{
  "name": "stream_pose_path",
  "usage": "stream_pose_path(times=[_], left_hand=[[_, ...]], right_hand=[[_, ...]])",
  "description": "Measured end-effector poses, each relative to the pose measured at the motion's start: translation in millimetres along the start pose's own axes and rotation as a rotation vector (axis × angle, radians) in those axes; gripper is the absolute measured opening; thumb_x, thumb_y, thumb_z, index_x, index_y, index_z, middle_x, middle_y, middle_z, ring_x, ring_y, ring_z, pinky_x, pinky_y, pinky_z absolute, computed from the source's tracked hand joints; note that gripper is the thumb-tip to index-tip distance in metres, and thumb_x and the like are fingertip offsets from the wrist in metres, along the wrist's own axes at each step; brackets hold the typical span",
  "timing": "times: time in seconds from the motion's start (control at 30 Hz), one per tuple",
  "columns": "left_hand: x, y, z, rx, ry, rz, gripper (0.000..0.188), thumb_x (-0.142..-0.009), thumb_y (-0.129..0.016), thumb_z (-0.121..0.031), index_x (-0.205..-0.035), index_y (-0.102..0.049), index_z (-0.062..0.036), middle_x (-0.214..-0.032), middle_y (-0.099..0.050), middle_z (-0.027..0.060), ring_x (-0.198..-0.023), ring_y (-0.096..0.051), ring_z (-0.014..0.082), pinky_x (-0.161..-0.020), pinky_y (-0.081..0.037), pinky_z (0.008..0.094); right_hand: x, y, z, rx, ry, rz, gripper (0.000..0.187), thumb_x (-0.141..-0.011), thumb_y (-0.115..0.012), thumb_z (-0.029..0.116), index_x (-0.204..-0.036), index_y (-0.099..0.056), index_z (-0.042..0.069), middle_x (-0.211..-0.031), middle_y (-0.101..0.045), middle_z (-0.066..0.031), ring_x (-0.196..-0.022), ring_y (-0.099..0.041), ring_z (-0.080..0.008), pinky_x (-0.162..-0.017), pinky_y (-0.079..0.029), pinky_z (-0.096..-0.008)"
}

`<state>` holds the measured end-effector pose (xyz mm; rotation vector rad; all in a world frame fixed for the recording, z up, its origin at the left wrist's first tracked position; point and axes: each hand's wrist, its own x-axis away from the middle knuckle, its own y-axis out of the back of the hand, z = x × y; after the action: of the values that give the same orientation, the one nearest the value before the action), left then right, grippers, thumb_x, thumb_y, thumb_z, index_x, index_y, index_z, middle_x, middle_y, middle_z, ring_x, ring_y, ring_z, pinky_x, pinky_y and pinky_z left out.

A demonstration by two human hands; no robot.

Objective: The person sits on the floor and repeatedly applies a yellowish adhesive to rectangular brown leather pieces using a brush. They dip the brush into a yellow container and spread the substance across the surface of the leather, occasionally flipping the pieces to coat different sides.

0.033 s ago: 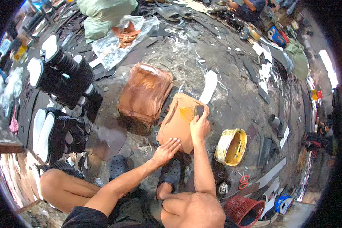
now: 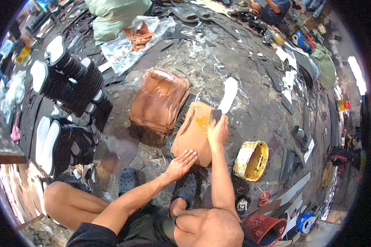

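A tan sheet stack [image 2: 193, 136], apparently leather, lies in front of me with a wet, amber glue-like patch [image 2: 202, 123] near its far right part. My left hand [image 2: 183, 164] rests on the sheet's near edge, its fingers stretched out flat. At the right edge, my right hand [image 2: 218, 132] is closed around a dark, flat block-shaped tool [image 2: 215, 115] beside the patch; its working end is partly hidden. Left of this stands a pile of glossy brown sheets [image 2: 158, 99]. A yellow-stained container [image 2: 251, 160] with amber residue inside sits right of my right forearm.
Tall stacks of black-and-white shoe soles [image 2: 66, 82] stand at left. A white sole-shaped piece [image 2: 228, 95] lies beyond the sheet. Orange-handled scissors [image 2: 264, 199] and a red basket [image 2: 265, 227] are near right. Scraps on clear plastic [image 2: 140, 38] lie far off; a person [image 2: 272, 10] sits beyond.
My right hand has shifted slightly, and the dark tool now stands more upright, showing more above the fingers. The left hand stays flat on the sheet. The whole view has moved very slightly.
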<state>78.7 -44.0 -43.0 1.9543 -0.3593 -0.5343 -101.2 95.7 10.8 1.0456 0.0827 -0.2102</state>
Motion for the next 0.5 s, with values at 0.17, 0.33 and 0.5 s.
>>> stream_pose_path(times=[0.17, 0.33, 0.5], left_hand=[[-12.4, 5.1, -14.1, 0.035, -0.013, 0.022, 0.059, -0.086, -0.054, -0.011, -0.143, -0.047, 0.0008, -0.153, -0.044, 0.0146, -0.146, -0.037, 0.0273, -0.121, -0.029, 0.0404], [-13.1, 21.8, -10.6, 0.126, 0.241, 0.246, 0.057, -0.086, -0.054, -0.011, -0.142, -0.048, -0.0015, -0.152, -0.047, 0.0121, -0.141, -0.043, 0.0283, -0.117, -0.036, 0.0414], [-30.1, 27.2, 13.1, 0.101, 0.025, 0.087, 0.056, -0.086, -0.052, -0.007, -0.141, -0.048, 0.0003, -0.153, -0.044, 0.0152, -0.145, -0.038, 0.0307, -0.121, -0.031, 0.0419]], right_hand=[[-94.2, -10.7, 38.6, 0.1, 0.607, 0.786, 0.035, -0.083, -0.065, 0.016, -0.117, -0.068, 0.014, -0.094, -0.071, -0.0195, -0.087, -0.068, -0.0389, -0.072, -0.055, -0.0465], [22.3, 9.9, 85.5, -0.047, 0.992, 1.256, 0.048, -0.068, -0.062, 0.008, -0.113, -0.075, 0.02, -0.106, -0.074, -0.0109, -0.1, -0.07, -0.0295, -0.092, -0.053, -0.0411], [-62.8, 51.9, 75.4, 0.002, 0.42, 0.599, 0.036, -0.083, -0.06, 0.007, -0.115, -0.072, 0.017, -0.101, -0.073, -0.0147, -0.091, -0.07, -0.0342, -0.077, -0.055, -0.0427]])
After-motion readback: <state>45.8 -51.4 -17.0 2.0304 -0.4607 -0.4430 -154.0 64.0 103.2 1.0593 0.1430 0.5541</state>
